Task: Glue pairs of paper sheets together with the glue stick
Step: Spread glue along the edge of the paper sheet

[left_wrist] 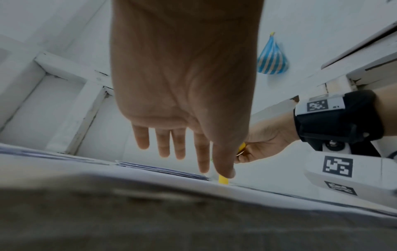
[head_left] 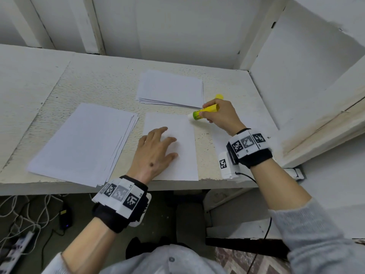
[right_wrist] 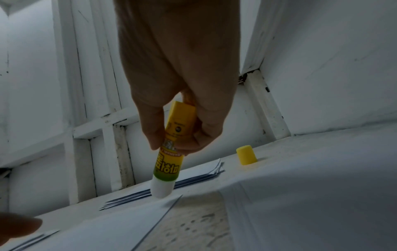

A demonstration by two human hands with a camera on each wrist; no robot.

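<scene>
Glue stick (head_left: 205, 112), uncapped, gripped in my right hand (head_left: 221, 115), meets the top corner of a single sheet (head_left: 177, 165). My left hand (head_left: 156, 149) presses it flat, fingers spread. I judge gluing barely begun

Left hand (head_left: 154, 149): palm down, fingers straight and slightly spread, pressed flat. Left forearm bare, reaching forward, black wrist strap with white marker tiles (head_left: 121, 196) around wrist. Right hand (head_left: 221, 115): fingers and thumb curled, gripping; knuckles up, wrist bent inward toward left. Right wrist wrapped in matching black strap with marker tiles (head_left: 247, 145); grey knit sleeve (head_left: 308, 234) pushed up forearm.
</scene>
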